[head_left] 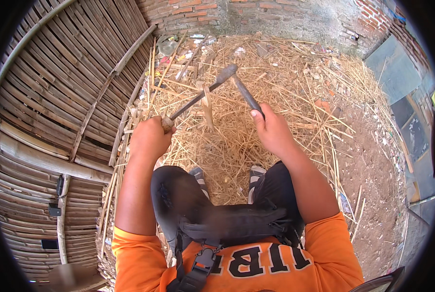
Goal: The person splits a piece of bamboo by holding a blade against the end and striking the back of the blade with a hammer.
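My left hand [149, 138] is closed around the wooden handle of a long, dark-bladed knife [190, 103], which slants up and away to the right. In my right hand [275, 131] is the dark handle of a hammer [246, 92]. The hammer's thick head [226, 73] lies over the far end of the blade, seemingly touching it. A split piece of bamboo or wood [207, 109] stands at the blade, its top against it and its lower end among straw-like shavings. I cannot tell how deep the blade sits in it.
Dry shavings and thin strips [256, 146] cover the ground around my shoes [257, 177]. A bamboo slat wall [86, 78] rises close on the left, a brick wall [256, 17] at the back. Grey panels [397, 68] lean at the right beyond bare soil [368, 170].
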`<action>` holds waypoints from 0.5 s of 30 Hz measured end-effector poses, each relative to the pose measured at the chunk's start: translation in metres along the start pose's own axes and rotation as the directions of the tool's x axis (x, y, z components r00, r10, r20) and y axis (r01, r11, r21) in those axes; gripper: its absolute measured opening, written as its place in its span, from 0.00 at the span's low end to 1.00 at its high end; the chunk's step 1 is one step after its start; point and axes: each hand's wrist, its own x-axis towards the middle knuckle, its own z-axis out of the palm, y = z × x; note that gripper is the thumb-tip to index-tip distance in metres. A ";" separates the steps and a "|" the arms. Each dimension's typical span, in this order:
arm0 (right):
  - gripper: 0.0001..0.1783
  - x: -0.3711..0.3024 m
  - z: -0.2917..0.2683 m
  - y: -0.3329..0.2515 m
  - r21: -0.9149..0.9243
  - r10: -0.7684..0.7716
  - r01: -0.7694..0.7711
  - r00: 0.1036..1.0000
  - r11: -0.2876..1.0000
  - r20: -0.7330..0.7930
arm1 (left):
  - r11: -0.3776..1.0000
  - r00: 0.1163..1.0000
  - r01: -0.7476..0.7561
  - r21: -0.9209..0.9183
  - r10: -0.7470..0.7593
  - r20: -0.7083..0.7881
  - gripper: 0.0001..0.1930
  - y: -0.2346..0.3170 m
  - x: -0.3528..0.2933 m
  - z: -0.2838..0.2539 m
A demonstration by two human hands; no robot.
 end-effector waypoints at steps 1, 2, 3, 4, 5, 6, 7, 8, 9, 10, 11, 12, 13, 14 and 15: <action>0.18 0.000 0.000 0.003 -0.006 0.024 -0.024 1.000 1.000 0.012 | 1.000 1.000 0.000 0.004 0.000 -0.005 0.20 -0.001 0.003 0.002; 0.18 0.001 -0.005 0.001 0.028 -0.029 0.030 0.999 0.999 -0.036 | 1.000 1.000 0.013 0.007 -0.013 -0.006 0.20 -0.004 0.003 0.003; 0.18 0.000 -0.014 -0.004 0.063 -0.071 0.076 0.994 0.995 -0.085 | 1.000 1.000 0.018 0.001 -0.018 0.000 0.20 -0.007 0.003 0.004; 0.18 0.000 -0.022 -0.010 0.095 -0.110 0.123 0.985 0.988 -0.135 | 1.000 1.000 0.023 -0.005 -0.023 0.005 0.20 -0.009 0.003 0.005; 0.18 0.002 -0.029 -0.014 0.068 -0.155 0.172 0.965 0.983 -0.212 | 1.000 1.000 0.020 -0.015 -0.020 0.009 0.20 -0.009 0.004 0.006; 0.18 0.004 -0.035 -0.022 0.080 -0.186 0.213 0.946 0.974 -0.266 | 1.000 1.000 0.023 -0.018 -0.023 0.006 0.20 -0.012 0.003 0.008; 0.18 0.006 -0.039 -0.032 0.090 -0.214 0.255 0.923 0.963 -0.319 | 0.999 1.000 0.027 -0.021 -0.027 0.003 0.20 -0.016 0.002 0.009; 0.18 0.006 -0.040 -0.038 0.095 -0.238 0.292 0.896 0.952 -0.375 | 0.999 1.000 0.025 -0.025 -0.025 0.001 0.20 -0.016 0.002 0.011; 0.19 0.004 -0.037 -0.041 0.101 -0.199 0.249 0.913 0.963 -0.355 | 0.999 1.000 0.027 -0.029 -0.027 0.001 0.20 -0.016 0.003 0.012; 0.19 0.008 -0.030 -0.039 0.041 -0.122 0.132 0.975 0.990 -0.187 | 0.999 1.000 0.030 -0.032 -0.030 0.002 0.20 -0.016 0.005 0.011; 0.19 0.011 -0.020 -0.031 -0.035 -0.016 0.015 1.000 0.999 -0.019 | 0.999 1.000 0.028 -0.032 -0.028 0.011 0.20 -0.015 0.003 0.011; 0.18 0.013 -0.011 -0.021 -0.135 0.101 -0.084 0.987 0.987 0.126 | 0.999 0.999 0.038 -0.028 -0.037 0.031 0.21 -0.011 0.003 0.009; 0.18 0.013 0.009 0.006 -0.190 -0.034 0.044 0.998 0.981 0.055 | 0.999 0.999 0.037 -0.027 -0.036 0.040 0.21 -0.004 0.005 0.005; 0.18 0.015 0.007 0.001 -0.151 -0.009 0.021 0.997 0.988 0.081 | 0.998 0.997 0.065 -0.020 -0.064 0.049 0.21 -0.005 0.004 0.002; 0.18 0.018 0.003 -0.006 -0.113 0.017 -0.004 0.994 0.994 0.107 | 0.997 0.995 0.081 -0.019 -0.080 0.058 0.21 -0.007 0.002 0.000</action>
